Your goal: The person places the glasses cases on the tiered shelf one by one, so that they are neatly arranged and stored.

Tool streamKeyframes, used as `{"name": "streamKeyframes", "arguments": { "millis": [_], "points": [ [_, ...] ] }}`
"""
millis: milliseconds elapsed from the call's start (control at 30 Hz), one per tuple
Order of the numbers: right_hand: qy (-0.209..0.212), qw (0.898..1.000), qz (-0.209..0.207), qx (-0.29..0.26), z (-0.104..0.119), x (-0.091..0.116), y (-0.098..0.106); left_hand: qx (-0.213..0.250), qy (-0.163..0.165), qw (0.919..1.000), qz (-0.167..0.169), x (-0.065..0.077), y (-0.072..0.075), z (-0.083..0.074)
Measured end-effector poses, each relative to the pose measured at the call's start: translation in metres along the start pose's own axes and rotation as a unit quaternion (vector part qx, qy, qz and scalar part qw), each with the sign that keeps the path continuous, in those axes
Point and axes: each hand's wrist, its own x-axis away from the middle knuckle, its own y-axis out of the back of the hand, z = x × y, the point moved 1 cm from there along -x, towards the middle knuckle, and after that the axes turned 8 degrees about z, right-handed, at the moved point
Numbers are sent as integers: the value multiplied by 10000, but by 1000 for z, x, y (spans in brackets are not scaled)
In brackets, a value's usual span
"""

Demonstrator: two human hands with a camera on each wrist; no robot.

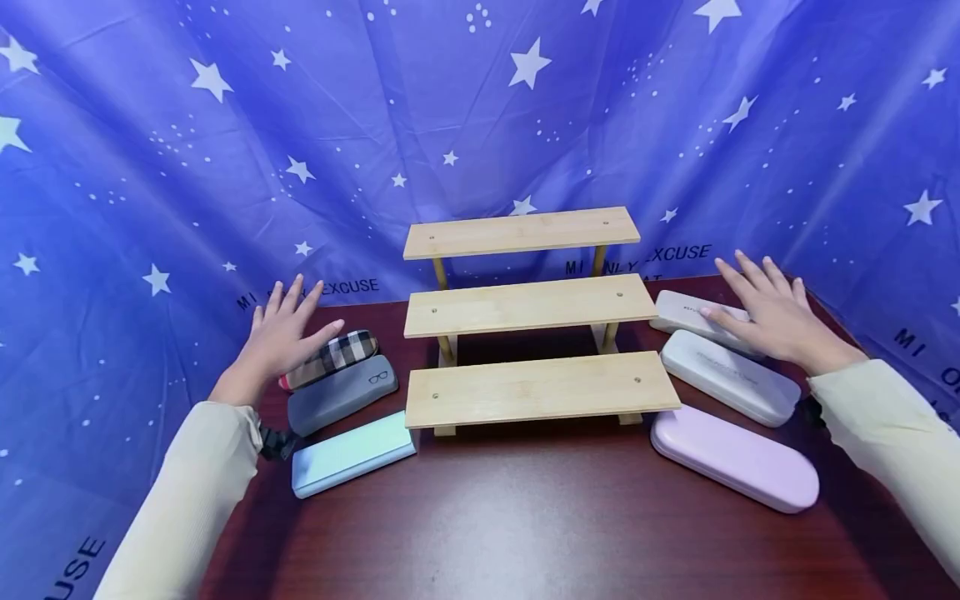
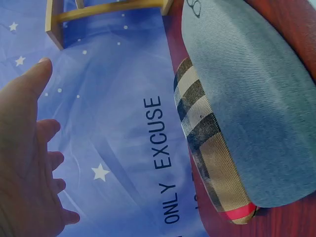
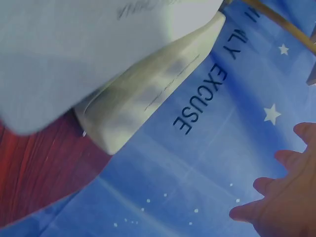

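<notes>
- Clock directions read in the head view, 12 at the curtain (image 1: 465, 108).
- Left hand (image 1: 283, 333): fingers straight and spread; we see it holding nothing.
- Nearest to it we note the plaid case (image 1: 337, 357), at about 4 o'clock; in the left wrist view fingers and case appear apart.
- Beyond, towards 4 to 5 o'clock, we log the blue-grey case (image 1: 343, 396), then the light blue case (image 1: 354, 455).
- Long axes of all three: roughly 8 to 2 o'clock.
- Right hand (image 1: 783, 321): fingers likewise spread, grasping nothing.
- Nearest to it, at 9 o'clock, we place the rear grey case (image 1: 682, 312); the thumb overlaps it in the head view, yet the right wrist view shows fingers clear of it.
- The silver case (image 1: 729, 377) lies at 7 to 8 o'clock, the lilac case (image 1: 735, 458) nearer 7.
- Axes on this side: about 10 to 4.
- Between both sets we find the three-tier stand (image 1: 532, 308), at 3 o'clock from the left hand, 9 from the right; its boards run nearly 9 to 3.
</notes>
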Motion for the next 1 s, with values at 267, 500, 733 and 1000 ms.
{"name": "streamKeyframes", "arguments": {
  "millis": [267,500,733,1000],
  "points": [
    [481,9977,-93,-469,15,7,-9,52,-308,9995,-59,14,-10,-2],
    [1251,9850,-167,-1179,33,17,-16,548,-924,9940,-215,29,-20,-4],
    [1797,9666,-122,-1822,49,24,-23,1451,-1409,9791,-232,44,-38,-2],
    [2181,9488,58,-2286,58,34,-37,2123,-1848,9587,-400,65,-61,5]
  ]
}}
